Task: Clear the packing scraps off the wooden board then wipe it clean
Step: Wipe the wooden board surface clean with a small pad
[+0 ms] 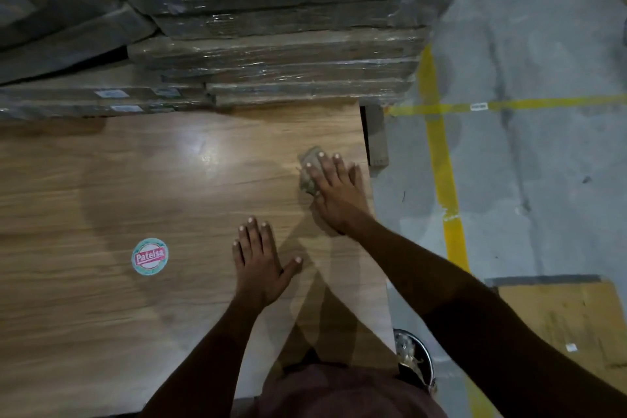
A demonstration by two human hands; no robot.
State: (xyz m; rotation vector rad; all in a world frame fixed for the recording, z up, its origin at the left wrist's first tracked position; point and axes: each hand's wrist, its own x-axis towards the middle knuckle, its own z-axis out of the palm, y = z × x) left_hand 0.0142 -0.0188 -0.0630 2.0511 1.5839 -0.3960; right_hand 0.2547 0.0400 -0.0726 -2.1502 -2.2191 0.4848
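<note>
Wooden board [135, 180] shows no scraps, so prob. wiping stage: right hand [334, 193], fingers flat, presses rag [310, 166] nr far-right corner, left hand [259, 261] spread flat by right edge; next sweep left twd sticker [150, 256], open room there, wrapped stack [288, 54] crowding far edge.

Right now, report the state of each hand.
Left hand: open, flat on the wooden board, holding nothing.
Right hand: open, straight fingers pressing a rag onto the board.
</note>
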